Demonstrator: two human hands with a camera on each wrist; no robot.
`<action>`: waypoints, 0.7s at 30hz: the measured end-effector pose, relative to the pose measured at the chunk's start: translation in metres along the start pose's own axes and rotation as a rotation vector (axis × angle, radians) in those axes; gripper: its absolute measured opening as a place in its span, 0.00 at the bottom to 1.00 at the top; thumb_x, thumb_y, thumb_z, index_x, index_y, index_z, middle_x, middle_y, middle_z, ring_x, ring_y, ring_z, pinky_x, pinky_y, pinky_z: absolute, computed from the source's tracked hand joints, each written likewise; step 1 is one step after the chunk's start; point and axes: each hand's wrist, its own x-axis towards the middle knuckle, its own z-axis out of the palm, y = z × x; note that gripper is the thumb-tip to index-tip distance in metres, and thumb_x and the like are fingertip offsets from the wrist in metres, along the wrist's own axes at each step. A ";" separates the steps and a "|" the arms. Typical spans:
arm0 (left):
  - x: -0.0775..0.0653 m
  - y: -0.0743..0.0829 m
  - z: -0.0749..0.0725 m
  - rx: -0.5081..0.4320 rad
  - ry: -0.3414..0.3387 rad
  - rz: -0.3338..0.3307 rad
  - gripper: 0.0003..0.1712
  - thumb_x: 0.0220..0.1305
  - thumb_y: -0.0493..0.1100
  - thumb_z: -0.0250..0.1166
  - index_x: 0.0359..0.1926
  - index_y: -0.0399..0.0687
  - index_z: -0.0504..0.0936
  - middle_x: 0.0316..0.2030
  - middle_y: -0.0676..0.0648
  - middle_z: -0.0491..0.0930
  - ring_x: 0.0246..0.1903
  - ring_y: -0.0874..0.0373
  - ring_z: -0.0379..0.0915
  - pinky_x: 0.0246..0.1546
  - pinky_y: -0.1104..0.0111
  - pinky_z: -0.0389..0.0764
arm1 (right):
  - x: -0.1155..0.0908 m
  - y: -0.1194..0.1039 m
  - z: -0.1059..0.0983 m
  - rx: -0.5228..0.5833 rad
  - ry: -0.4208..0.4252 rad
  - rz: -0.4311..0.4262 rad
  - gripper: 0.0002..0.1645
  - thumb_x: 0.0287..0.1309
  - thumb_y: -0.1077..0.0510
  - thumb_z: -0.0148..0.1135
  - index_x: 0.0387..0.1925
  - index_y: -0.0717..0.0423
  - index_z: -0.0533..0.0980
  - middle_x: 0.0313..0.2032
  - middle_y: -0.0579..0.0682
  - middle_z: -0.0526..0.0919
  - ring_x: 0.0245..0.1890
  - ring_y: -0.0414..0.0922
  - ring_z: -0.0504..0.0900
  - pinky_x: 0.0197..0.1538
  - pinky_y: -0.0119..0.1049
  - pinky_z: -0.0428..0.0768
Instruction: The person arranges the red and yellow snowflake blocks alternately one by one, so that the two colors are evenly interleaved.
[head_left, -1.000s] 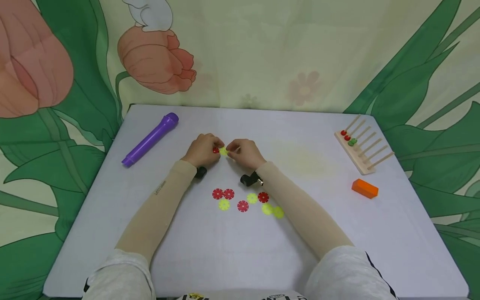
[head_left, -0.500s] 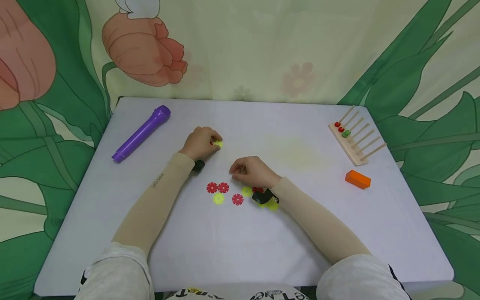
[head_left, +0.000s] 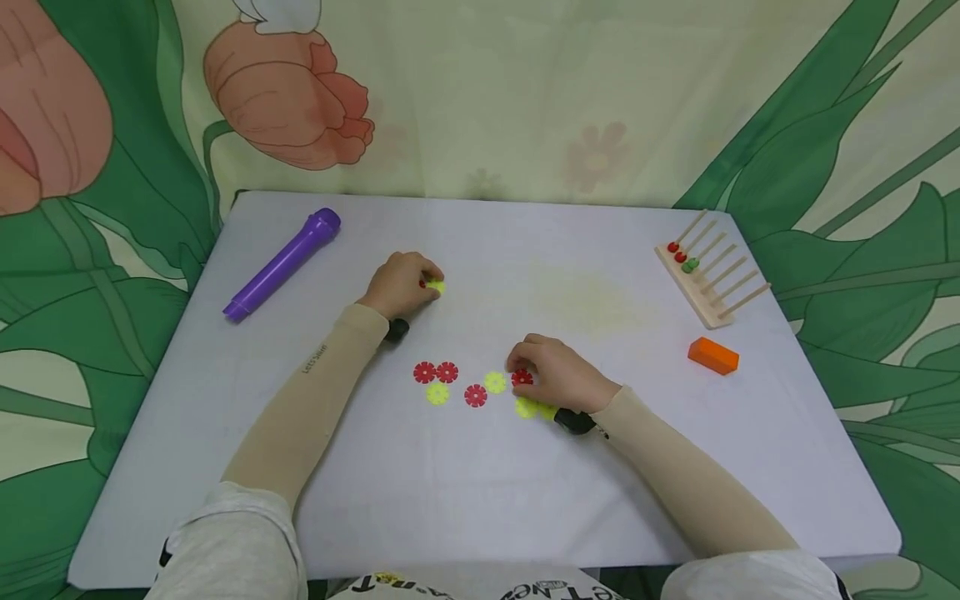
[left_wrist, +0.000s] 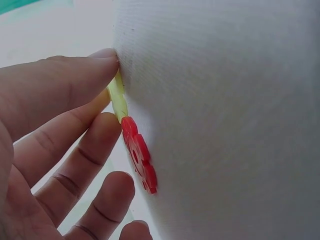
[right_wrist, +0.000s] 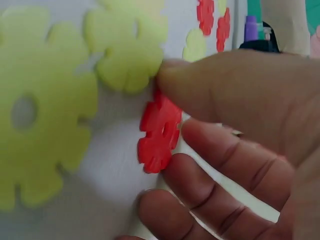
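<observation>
A person's left hand (head_left: pixel 403 282) pinches a yellow flower disc (left_wrist: pixel 119 102) between thumb and fingertips above the middle of a white counter (head_left: pixel 420 500), toward its far edge. A red flower disc (left_wrist: pixel 139 156) extends from its rim, apparently slotted into it; gripping the yellow one probably leaves the red end free for another link. The right hand (head_left: pixel 564 375), nearer the front edge, sets thumb and fingers in a narrow arch about a loose red disc (head_left: pixel 522 377); whether it is gripped yet cannot be told. A rim hold would likely suit so thin a piece lying flat.

Just beside it lie two yellow discs (head_left: pixel 527 407); more loose discs (head_left: pixel 476 395), red and yellow, spread leftward across the middle, presumably to stay within reach of both hands. A purple tube-shaped toy (head_left: pixel 281 267) slants near the far left corner, a wooden peg rack (head_left: pixel 701 300) stands near the far right, and an orange block (head_left: pixel 713 356) sits by the right edge, all seemingly kept aside from the work.
</observation>
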 end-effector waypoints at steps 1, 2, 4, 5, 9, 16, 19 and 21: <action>0.000 0.000 0.000 -0.004 0.000 -0.001 0.18 0.63 0.42 0.75 0.54 0.44 0.88 0.49 0.43 0.86 0.51 0.47 0.75 0.54 0.55 0.77 | -0.001 0.000 -0.001 -0.005 0.012 0.007 0.13 0.57 0.59 0.75 0.43 0.52 0.83 0.40 0.45 0.82 0.40 0.41 0.78 0.48 0.37 0.81; 0.000 0.000 0.000 -0.005 0.000 -0.002 0.18 0.64 0.42 0.75 0.54 0.45 0.88 0.50 0.43 0.86 0.51 0.47 0.75 0.54 0.55 0.77 | -0.002 0.001 -0.002 -0.012 0.024 0.012 0.13 0.57 0.60 0.75 0.43 0.53 0.83 0.39 0.45 0.82 0.40 0.41 0.78 0.48 0.38 0.81; 0.000 -0.001 0.001 -0.008 0.001 -0.005 0.18 0.64 0.42 0.75 0.54 0.45 0.88 0.50 0.43 0.86 0.51 0.47 0.75 0.54 0.56 0.77 | -0.002 0.002 -0.003 -0.025 0.052 0.036 0.14 0.56 0.59 0.76 0.43 0.55 0.83 0.38 0.47 0.82 0.40 0.42 0.79 0.49 0.39 0.81; -0.001 -0.001 0.001 -0.011 0.002 -0.006 0.18 0.64 0.42 0.75 0.54 0.45 0.88 0.50 0.43 0.86 0.51 0.47 0.75 0.54 0.56 0.77 | -0.003 0.002 -0.004 -0.032 0.066 0.055 0.14 0.56 0.59 0.77 0.43 0.56 0.83 0.38 0.47 0.82 0.39 0.43 0.78 0.48 0.40 0.80; -0.001 -0.001 0.003 -0.023 0.004 -0.007 0.18 0.64 0.42 0.75 0.54 0.45 0.88 0.51 0.44 0.86 0.52 0.47 0.75 0.55 0.55 0.77 | -0.001 0.006 -0.006 -0.060 0.121 0.117 0.16 0.53 0.56 0.80 0.41 0.58 0.84 0.35 0.48 0.83 0.36 0.43 0.79 0.46 0.39 0.80; 0.000 -0.003 0.004 -0.011 0.013 0.003 0.18 0.63 0.43 0.75 0.53 0.47 0.89 0.51 0.45 0.86 0.52 0.48 0.75 0.55 0.56 0.77 | 0.016 0.009 -0.008 -0.050 0.161 0.114 0.10 0.54 0.59 0.79 0.38 0.56 0.87 0.28 0.46 0.82 0.30 0.42 0.75 0.43 0.38 0.74; 0.000 -0.003 0.003 -0.006 0.014 0.000 0.17 0.63 0.44 0.75 0.53 0.47 0.89 0.51 0.45 0.86 0.52 0.48 0.75 0.55 0.56 0.77 | 0.030 0.007 -0.008 -0.061 0.172 0.094 0.08 0.55 0.60 0.77 0.38 0.56 0.88 0.27 0.46 0.82 0.29 0.43 0.75 0.49 0.41 0.74; -0.001 -0.003 0.003 -0.006 0.013 -0.001 0.17 0.63 0.44 0.75 0.53 0.48 0.89 0.51 0.45 0.86 0.52 0.48 0.74 0.54 0.56 0.77 | 0.039 0.006 -0.007 -0.063 0.179 0.087 0.07 0.56 0.60 0.77 0.38 0.56 0.89 0.28 0.47 0.83 0.30 0.44 0.75 0.51 0.43 0.75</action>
